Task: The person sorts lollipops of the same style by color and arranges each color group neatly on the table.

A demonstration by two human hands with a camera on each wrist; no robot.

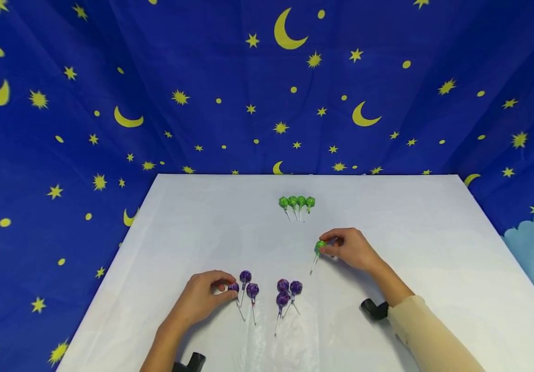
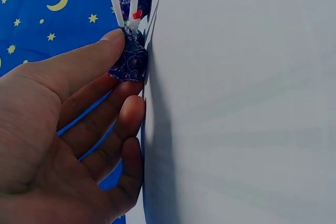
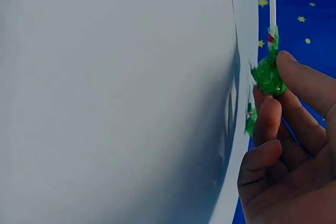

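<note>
My right hand (image 1: 350,249) pinches a green-wrapped lollipop (image 1: 320,246) by its head, its white stick slanting down and left. The right wrist view shows that lollipop (image 3: 270,76) between thumb and fingers. Several green lollipops (image 1: 296,201) lie fanned side by side farther back. At the front, my left hand (image 1: 206,297) pinches the head of a purple lollipop (image 1: 233,287), also seen as a dark purple wrapper (image 2: 129,61) in the left wrist view. Two purple lollipops (image 1: 252,290) lie just right of those fingers. Three more purple lollipops (image 1: 283,298) lie together to their right, sticks crossing.
All of this is on a white-covered table (image 1: 192,217). A blue curtain (image 1: 229,67) with yellow moons and stars hangs behind and to the sides. Black devices sit at both wrists, one near the right sleeve (image 1: 427,333).
</note>
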